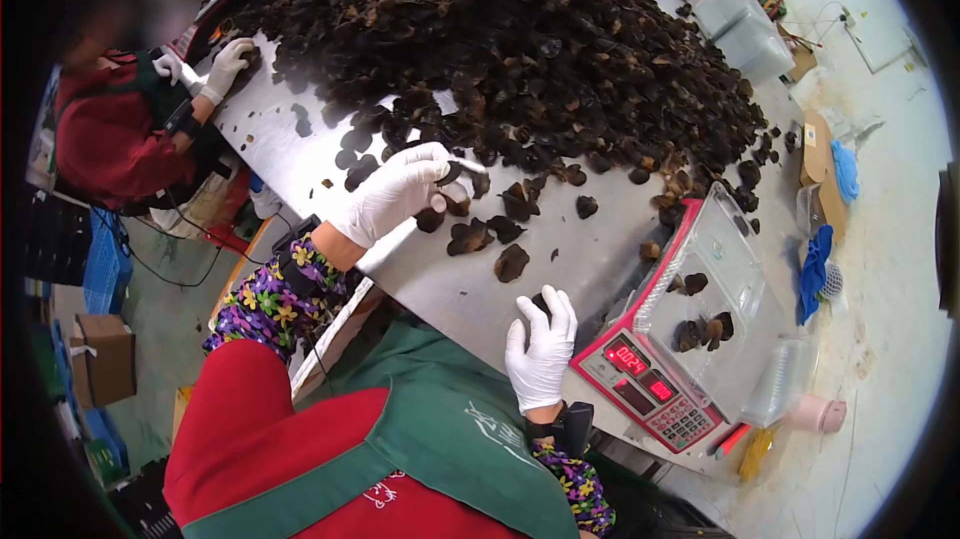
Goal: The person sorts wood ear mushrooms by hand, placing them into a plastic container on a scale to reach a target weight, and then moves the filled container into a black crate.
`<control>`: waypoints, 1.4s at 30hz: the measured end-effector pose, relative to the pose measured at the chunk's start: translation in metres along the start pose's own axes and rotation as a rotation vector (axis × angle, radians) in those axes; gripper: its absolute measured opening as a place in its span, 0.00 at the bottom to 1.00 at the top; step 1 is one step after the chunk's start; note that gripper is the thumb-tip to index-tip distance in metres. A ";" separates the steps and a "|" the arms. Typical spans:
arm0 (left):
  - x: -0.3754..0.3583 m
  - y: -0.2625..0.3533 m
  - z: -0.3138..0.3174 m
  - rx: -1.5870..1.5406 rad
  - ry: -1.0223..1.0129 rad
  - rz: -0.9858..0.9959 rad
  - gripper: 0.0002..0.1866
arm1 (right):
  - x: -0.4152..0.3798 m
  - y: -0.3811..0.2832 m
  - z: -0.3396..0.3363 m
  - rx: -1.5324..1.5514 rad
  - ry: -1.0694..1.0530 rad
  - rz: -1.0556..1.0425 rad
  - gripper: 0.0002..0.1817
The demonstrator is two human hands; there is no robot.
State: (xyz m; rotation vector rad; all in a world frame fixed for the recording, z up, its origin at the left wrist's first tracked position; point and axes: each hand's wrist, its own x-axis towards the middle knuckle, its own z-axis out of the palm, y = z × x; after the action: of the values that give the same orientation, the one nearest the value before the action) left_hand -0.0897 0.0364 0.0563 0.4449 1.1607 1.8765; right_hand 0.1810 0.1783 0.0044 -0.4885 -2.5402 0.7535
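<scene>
My left hand [400, 191], in a white glove, pinches a dark, flat, dried-looking piece [450, 175] over the metal table. Loose dark pieces [470, 237] lie just beneath and beside it. Nearer to my body, my right hand [543, 351], also gloved, has its fingers curled around a small dark piece [541, 304] that shows between thumb and fingers. To the right of that hand stands a red scale [650, 389] with lit red digits. On its clear tray [665, 324] rest several dark pieces [716, 329].
A large heap of dark pieces [500, 39] covers the far part of the metal table [440, 284]. At the left, a co-worker's gloved hand [228, 69] is at the table edge. Clear plastic boxes [745, 34] and blue cloths [815, 274] lie at the right.
</scene>
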 end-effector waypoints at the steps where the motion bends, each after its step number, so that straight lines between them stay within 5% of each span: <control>1: -0.007 0.000 -0.003 -0.079 -0.008 -0.029 0.07 | 0.001 0.000 0.000 -0.010 -0.003 -0.002 0.19; 3: -0.018 -0.006 -0.010 -0.148 -0.060 -0.002 0.07 | 0.001 0.000 0.001 0.003 -0.007 -0.014 0.18; 5: -0.042 0.004 0.003 -0.183 0.164 -0.042 0.08 | 0.001 0.000 0.000 -0.009 -0.003 -0.017 0.18; 10: -0.115 0.020 -0.072 0.197 0.220 -0.079 0.09 | 0.000 0.001 0.000 -0.002 -0.003 -0.028 0.18; 13: -0.167 0.020 -0.126 0.788 0.376 -0.147 0.12 | 0.000 0.001 -0.001 -0.007 -0.008 -0.039 0.18; 15: -0.193 0.021 -0.117 1.795 0.527 -0.106 0.19 | 0.001 0.001 -0.001 -0.015 -0.010 -0.052 0.18; 16: -0.195 0.021 -0.104 1.953 0.566 -0.063 0.15 | 0.001 0.001 -0.001 -0.012 -0.013 -0.054 0.18; 17: -0.188 0.017 -0.096 1.954 0.569 -0.068 0.15 | 0.001 0.000 -0.001 -0.019 -0.011 -0.056 0.18; 19: -0.167 0.007 -0.076 1.361 0.646 0.154 0.08 | 0.000 0.000 -0.001 -0.026 -0.015 -0.062 0.18; 22: -0.115 -0.017 -0.036 1.414 0.643 0.417 0.08 | 0.001 0.001 0.001 -0.037 -0.010 -0.064 0.18; 25: -0.056 -0.017 0.007 1.636 0.341 0.721 0.13 | -0.001 0.002 0.001 -0.035 -0.003 -0.055 0.18; 33: -0.025 -0.042 0.030 1.824 0.007 0.419 0.11 | 0.000 0.001 0.001 -0.017 0.027 -0.006 0.19; 35: -0.025 -0.050 0.024 1.411 0.086 0.535 0.14 | -0.002 0.002 0.001 -0.015 0.013 -0.022 0.21; 42: -0.050 -0.078 0.064 1.007 -0.028 0.384 0.14 | 0.001 -0.005 0.000 0.003 0.029 -0.086 0.37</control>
State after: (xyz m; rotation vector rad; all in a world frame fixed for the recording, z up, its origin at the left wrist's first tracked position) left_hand 0.0189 0.0459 0.0287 1.3046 2.0708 1.4314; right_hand 0.1791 0.1751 0.0076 -0.3839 -2.5155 0.7137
